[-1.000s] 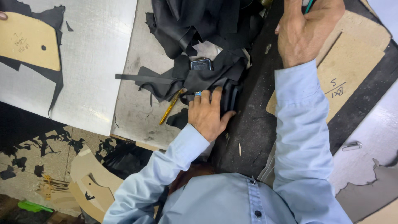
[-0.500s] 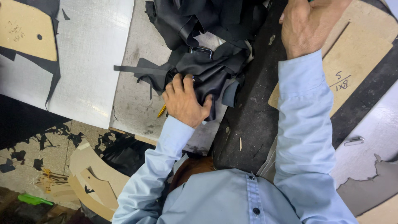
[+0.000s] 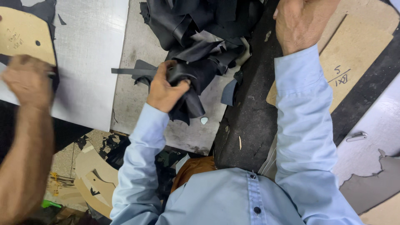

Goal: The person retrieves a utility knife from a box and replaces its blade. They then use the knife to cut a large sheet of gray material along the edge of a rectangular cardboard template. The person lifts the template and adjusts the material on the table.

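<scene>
My left hand (image 3: pixel 164 88) is closed around a bunch of black leather scraps (image 3: pixel 189 93), lifted at the near edge of a bigger pile of black scraps (image 3: pixel 200 29) on a grey work surface (image 3: pixel 137 46). My right hand (image 3: pixel 299 23) rests at the top of the view, where a dark sheet (image 3: pixel 250 112) meets a brown cardboard pattern (image 3: pixel 354 46). Its fingers are cut off by the frame edge. Both my sleeves are light blue.
Another person's bare arm (image 3: pixel 23 158) and hand (image 3: pixel 27 79) reach in at the left, next to a tan cardboard pattern (image 3: pixel 25 35) on a white sheet (image 3: pixel 89 62). Cardboard shapes and black offcuts (image 3: pixel 89 171) litter the floor below. A small metal clip (image 3: pixel 357 136) lies at the right.
My left hand closed on black scraps and pulled them up and toward me. Another person's arm came into view at the left. My right hand stayed near the top.
</scene>
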